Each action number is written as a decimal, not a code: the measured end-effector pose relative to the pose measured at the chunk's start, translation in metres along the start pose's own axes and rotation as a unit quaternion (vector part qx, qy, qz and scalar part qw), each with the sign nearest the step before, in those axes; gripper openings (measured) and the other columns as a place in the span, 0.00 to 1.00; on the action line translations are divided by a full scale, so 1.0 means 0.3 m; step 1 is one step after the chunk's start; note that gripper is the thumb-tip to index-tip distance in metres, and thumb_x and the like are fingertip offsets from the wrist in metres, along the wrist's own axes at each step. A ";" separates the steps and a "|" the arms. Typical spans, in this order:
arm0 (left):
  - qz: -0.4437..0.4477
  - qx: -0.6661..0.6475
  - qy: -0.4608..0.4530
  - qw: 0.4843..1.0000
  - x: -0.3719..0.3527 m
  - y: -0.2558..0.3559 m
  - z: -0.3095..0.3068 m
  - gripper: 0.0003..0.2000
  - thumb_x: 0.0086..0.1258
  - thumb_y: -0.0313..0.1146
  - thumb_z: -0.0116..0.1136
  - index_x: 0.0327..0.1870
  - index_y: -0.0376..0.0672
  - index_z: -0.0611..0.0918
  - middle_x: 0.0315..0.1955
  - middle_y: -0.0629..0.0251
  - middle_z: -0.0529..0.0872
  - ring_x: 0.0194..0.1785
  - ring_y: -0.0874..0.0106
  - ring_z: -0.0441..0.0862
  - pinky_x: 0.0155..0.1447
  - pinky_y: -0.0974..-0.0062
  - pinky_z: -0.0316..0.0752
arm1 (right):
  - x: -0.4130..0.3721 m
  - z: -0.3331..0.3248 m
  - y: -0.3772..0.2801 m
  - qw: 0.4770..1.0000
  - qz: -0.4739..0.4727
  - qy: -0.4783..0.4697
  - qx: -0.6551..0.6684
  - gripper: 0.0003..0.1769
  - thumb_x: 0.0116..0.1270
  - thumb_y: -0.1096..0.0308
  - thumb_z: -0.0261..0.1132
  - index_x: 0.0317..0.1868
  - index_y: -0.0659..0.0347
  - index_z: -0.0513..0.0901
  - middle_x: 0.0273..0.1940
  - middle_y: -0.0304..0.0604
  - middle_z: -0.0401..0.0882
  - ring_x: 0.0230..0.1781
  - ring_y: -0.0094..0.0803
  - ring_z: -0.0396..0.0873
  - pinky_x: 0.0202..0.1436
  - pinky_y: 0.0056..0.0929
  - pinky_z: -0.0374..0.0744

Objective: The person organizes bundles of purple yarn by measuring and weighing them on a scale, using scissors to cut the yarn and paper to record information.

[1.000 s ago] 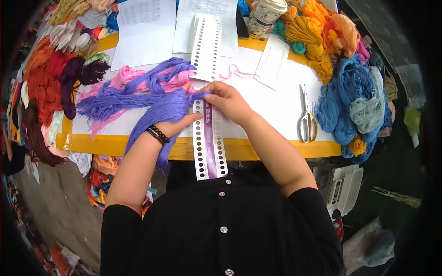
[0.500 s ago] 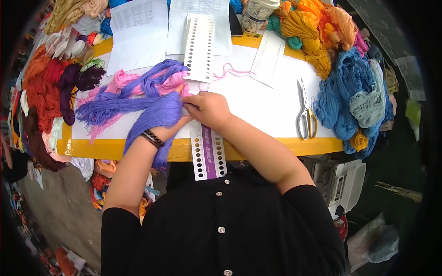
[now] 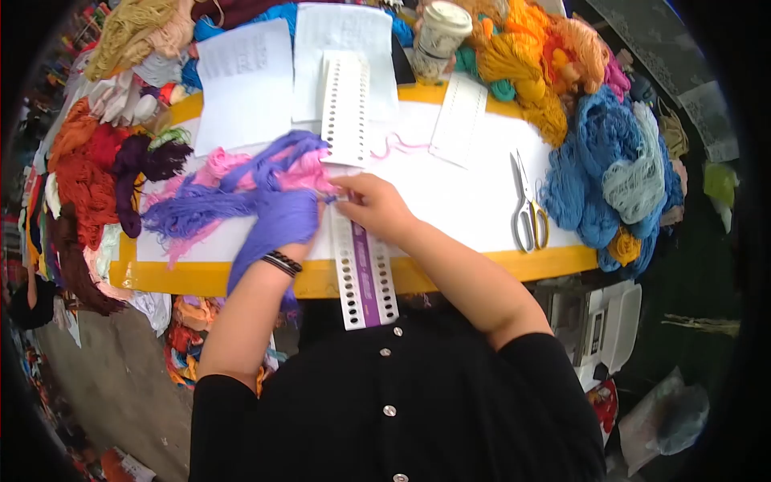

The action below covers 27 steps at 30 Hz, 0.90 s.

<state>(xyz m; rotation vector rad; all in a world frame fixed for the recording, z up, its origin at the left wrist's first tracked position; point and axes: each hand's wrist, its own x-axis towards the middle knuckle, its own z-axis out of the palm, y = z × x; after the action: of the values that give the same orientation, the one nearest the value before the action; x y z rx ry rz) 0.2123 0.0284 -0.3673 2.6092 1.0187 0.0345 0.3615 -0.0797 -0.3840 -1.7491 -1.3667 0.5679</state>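
Purple thread [image 3: 281,225] drapes over my left hand [image 3: 315,221], which is mostly covered by it; how its fingers lie is hidden. My right hand [image 3: 357,201] is pinched at the end of the purple strands, beside pink thread [image 3: 309,175]. More purple and pink skeins spread leftward on the white table surface. Under and below my hands, a punched card with a purple stripe [image 3: 365,277] hangs over the table's front edge. Another white punched card [image 3: 346,108] lies just beyond my hands. A thin pink strand [image 3: 393,147] runs toward a third punched card [image 3: 458,120].
Scissors [image 3: 526,205] lie on the right of the table [image 3: 450,210]. Blue skeins [image 3: 606,161] and orange skeins [image 3: 522,60] are heaped at the right, red skeins [image 3: 84,189] at the left. Printed sheets [image 3: 247,84] and a paper cup [image 3: 439,40] stand at the back.
The whole view has shifted, so the table sits slightly lower in the picture. My right hand has parted a little from my left hand, its fingers still at the strands.
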 end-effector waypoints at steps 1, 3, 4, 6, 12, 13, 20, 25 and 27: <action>-0.019 0.020 -0.026 0.999 0.020 0.000 0.016 0.12 0.67 0.42 0.55 0.37 0.43 0.83 0.35 0.52 0.85 0.39 0.56 0.82 0.45 0.60 0.76 | -0.024 -0.017 0.005 0.999 0.006 0.035 0.034 0.21 0.57 0.74 0.64 0.52 0.52 0.83 0.40 0.46 0.81 0.38 0.41 0.79 0.43 0.33 0.79; 0.097 -0.212 0.095 0.968 -0.006 -0.071 0.058 0.12 0.68 0.41 0.57 0.38 0.41 0.83 0.34 0.56 0.85 0.38 0.62 0.83 0.46 0.66 0.76 | -0.075 -0.055 0.050 0.961 -0.105 0.177 -0.185 0.24 0.52 0.79 0.62 0.51 0.53 0.83 0.47 0.46 0.80 0.42 0.42 0.78 0.46 0.35 0.79; 0.029 -0.475 0.077 0.876 -0.013 -0.066 0.072 0.10 0.68 0.38 0.59 0.39 0.40 0.83 0.34 0.62 0.85 0.37 0.71 0.82 0.47 0.73 0.75 | -0.090 -0.087 0.031 0.949 -0.124 0.171 -0.235 0.25 0.51 0.79 0.62 0.51 0.52 0.83 0.50 0.45 0.79 0.44 0.43 0.77 0.46 0.35 0.79; -0.041 -0.640 0.032 0.767 -0.034 -0.059 0.052 0.08 0.68 0.35 0.61 0.40 0.40 0.83 0.34 0.67 0.85 0.38 0.77 0.80 0.47 0.76 0.74 | -0.095 -0.108 0.021 0.934 -0.171 0.152 -0.275 0.28 0.48 0.78 0.64 0.52 0.49 0.83 0.58 0.44 0.75 0.46 0.43 0.77 0.47 0.36 0.79; 0.022 -0.263 0.193 0.945 -0.102 -0.137 -0.071 0.17 0.72 0.37 0.55 0.56 0.37 0.78 0.37 0.67 0.83 0.36 0.78 0.82 0.37 0.81 0.73 | 0.061 -0.077 0.107 0.998 0.007 0.043 0.054 0.10 0.59 0.72 0.63 0.41 0.61 0.84 0.38 0.47 0.85 0.44 0.38 0.82 0.46 0.32 0.78; -0.038 -0.334 0.163 0.927 -0.137 -0.155 -0.097 0.20 0.74 0.39 0.52 0.63 0.38 0.74 0.45 0.63 0.83 0.40 0.76 0.83 0.38 0.81 0.74 | 0.104 -0.075 0.085 0.992 0.080 0.051 0.082 0.09 0.62 0.69 0.64 0.40 0.64 0.83 0.35 0.46 0.84 0.39 0.35 0.82 0.42 0.31 0.78; -0.115 -0.754 0.186 0.620 -0.336 -0.288 -0.193 0.27 0.75 0.49 0.48 0.69 0.45 0.66 0.65 0.63 0.71 0.59 0.72 0.73 0.56 0.71 0.72 | 0.137 -0.059 0.006 0.970 0.150 0.182 -0.064 0.18 0.61 0.56 0.68 0.33 0.67 0.80 0.24 0.47 0.81 0.24 0.38 0.80 0.32 0.32 0.77; -0.023 -0.908 -0.048 0.415 -0.440 -0.178 -0.160 0.26 0.74 0.45 0.51 0.67 0.40 0.66 0.59 0.53 0.76 0.58 0.60 0.77 0.61 0.59 0.73 | -0.071 0.018 -0.261 0.965 0.147 -0.096 0.197 0.25 0.73 0.49 0.55 0.33 0.66 0.79 0.30 0.44 0.82 0.30 0.31 0.78 0.36 0.31 0.75; 0.028 -0.906 -0.183 0.380 -0.429 -0.116 -0.141 0.26 0.72 0.43 0.53 0.65 0.36 0.68 0.58 0.50 0.77 0.57 0.60 0.79 0.60 0.59 0.75 | -0.142 0.076 -0.301 0.906 0.129 -0.215 0.340 0.34 0.75 0.41 0.44 0.33 0.67 0.79 0.31 0.44 0.81 0.30 0.34 0.78 0.39 0.30 0.74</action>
<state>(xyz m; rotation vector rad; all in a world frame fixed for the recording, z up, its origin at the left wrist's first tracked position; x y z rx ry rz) 0.0878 -0.0202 -0.3256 0.4208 0.1391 0.3376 0.2795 -0.1062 -0.3286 -1.2557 -1.0191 1.4552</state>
